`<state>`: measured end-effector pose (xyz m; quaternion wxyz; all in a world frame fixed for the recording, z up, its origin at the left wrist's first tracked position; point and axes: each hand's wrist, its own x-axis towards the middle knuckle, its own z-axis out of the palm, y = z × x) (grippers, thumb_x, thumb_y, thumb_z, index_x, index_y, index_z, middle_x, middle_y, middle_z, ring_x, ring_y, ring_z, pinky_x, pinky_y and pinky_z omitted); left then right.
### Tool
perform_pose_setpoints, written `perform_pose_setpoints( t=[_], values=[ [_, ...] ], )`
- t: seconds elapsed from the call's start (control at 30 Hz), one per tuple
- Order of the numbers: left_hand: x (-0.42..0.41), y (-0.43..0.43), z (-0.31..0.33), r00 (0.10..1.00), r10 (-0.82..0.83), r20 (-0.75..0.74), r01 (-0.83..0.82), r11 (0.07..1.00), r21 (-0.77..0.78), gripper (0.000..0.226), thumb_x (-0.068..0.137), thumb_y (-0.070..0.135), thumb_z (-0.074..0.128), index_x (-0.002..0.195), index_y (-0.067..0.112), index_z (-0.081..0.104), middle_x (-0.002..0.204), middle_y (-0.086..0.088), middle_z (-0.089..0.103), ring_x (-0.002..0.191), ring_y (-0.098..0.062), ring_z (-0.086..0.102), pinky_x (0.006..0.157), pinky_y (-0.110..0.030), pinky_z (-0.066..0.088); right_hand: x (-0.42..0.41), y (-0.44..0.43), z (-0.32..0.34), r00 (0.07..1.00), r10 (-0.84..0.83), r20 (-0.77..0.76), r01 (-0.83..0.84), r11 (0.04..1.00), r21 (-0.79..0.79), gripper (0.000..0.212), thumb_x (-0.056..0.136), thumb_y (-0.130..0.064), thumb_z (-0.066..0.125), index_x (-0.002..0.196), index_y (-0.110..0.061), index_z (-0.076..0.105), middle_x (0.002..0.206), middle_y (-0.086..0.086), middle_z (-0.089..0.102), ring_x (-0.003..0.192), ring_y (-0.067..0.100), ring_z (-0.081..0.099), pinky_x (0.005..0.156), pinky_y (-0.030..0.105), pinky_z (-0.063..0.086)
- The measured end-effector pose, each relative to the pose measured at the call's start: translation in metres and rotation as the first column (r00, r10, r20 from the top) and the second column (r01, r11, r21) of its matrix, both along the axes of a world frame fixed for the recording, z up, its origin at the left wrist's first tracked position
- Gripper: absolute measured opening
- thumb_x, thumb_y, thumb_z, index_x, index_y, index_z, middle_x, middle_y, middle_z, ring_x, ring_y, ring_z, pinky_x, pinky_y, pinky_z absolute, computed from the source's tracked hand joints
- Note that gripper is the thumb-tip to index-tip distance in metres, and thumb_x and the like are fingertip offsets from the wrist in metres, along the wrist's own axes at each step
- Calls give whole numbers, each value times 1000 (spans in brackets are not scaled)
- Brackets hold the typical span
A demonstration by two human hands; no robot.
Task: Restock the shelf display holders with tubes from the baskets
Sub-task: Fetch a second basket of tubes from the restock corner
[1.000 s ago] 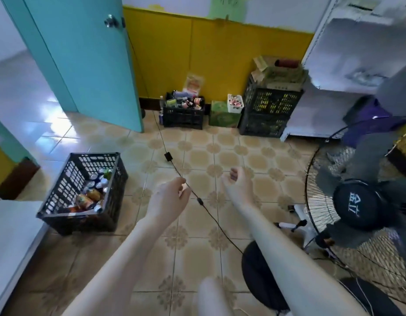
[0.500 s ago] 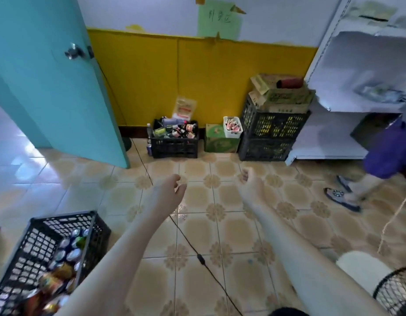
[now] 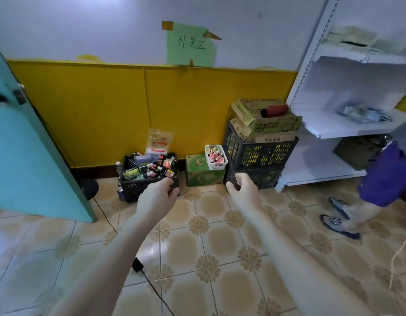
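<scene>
**Both hands empty, tubes in the white basket by the wall**

The left hand and the right hand reach forward over the tiled floor, near each other. The fingers of both are loosely curled and hold nothing.

The tubes, pink and red, stand packed in a small white basket. It sits on a green box against the yellow wall panel. Seen from the head camera, the basket lies beyond the hands and between them.

Left of the box is a black crate full of bottles, and the left hand overlaps its front rim in the picture. Right of the box are two stacked black crates with cardboard boxes on top. Just beside them stands the white shelf unit.

A teal door stands open at the left. A person in purple stands at the right edge, and a black cable runs across the floor.
</scene>
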<state>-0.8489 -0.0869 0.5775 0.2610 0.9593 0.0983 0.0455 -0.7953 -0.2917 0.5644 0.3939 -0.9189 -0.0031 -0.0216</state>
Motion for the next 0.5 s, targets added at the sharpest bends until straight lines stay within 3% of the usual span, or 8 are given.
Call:
perform_pose_setpoints(
  t=[0.1, 0.3, 0.5],
  values=[
    [68, -9, 6, 997, -71, 11, 70, 997, 13, 27, 94, 28, 50, 111, 10, 60, 99, -9, 68, 91, -27, 62, 72, -37, 52, 49, -13, -3, 997, -73, -14, 73, 997, -4, 42, 94, -24, 52, 131, -5, 45, 131, 10, 51, 121, 22, 48, 94, 29, 39],
    [209, -39, -1, 984, -161, 74, 163, 987, -14, 37, 95, 30, 50, 126, 12, 54, 111, -8, 67, 99, -26, 62, 77, -35, 52, 178, -39, -12, 991, -131, 2, 131, 991, -31, 43, 95, -24, 50, 133, -5, 43, 134, 10, 49, 125, 22, 45, 97, 29, 37],
    [339, -66, -29, 994, -109, 22, 110, 994, -17, 36, 94, 28, 51, 126, 11, 55, 110, -9, 67, 96, -26, 63, 73, -32, 50, 322, -60, -35, 996, -69, -50, 66, 996, -59, 42, 94, -25, 52, 131, -4, 45, 131, 12, 51, 123, 24, 47, 95, 30, 39]
  ],
)
